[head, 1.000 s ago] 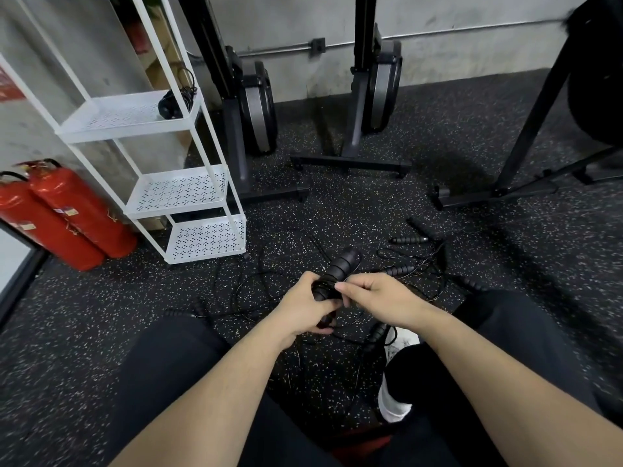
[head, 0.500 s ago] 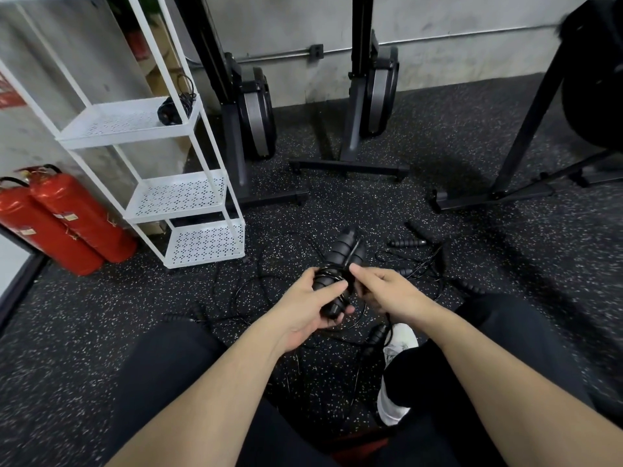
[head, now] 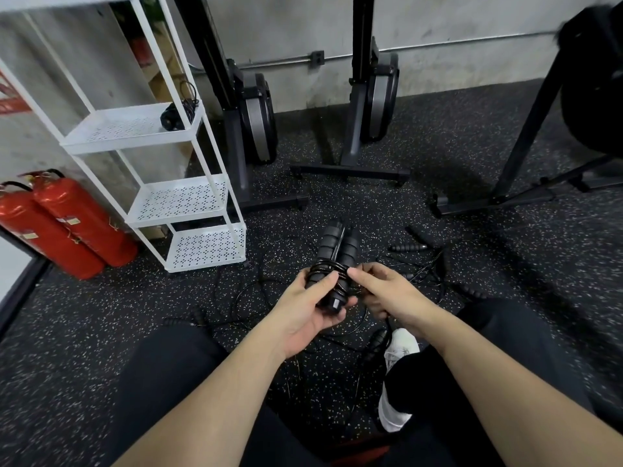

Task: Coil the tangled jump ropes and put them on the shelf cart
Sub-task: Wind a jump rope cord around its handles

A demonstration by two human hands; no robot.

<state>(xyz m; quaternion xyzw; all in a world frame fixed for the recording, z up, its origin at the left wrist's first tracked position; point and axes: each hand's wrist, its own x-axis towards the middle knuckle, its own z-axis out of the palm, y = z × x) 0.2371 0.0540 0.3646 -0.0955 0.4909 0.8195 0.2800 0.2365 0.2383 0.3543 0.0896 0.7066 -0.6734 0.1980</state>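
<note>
Rope handles (head: 333, 254), paired and bound with turns of cord, sit in your left hand (head: 312, 306), its fingers curled round them, above the floor (head: 101, 332) in the single head view. Your right hand (head: 384, 294) pinches the cord beside the wraps, so you are likely finishing this coil. One coil (head: 173, 116) already lies at the right edge of the cart (head: 135, 139) upper shelf. Loose ropes (head: 414, 261) still sprawl on the floor; their count is hard to judge, as dark cords blend in and your legs hide some.
</note>
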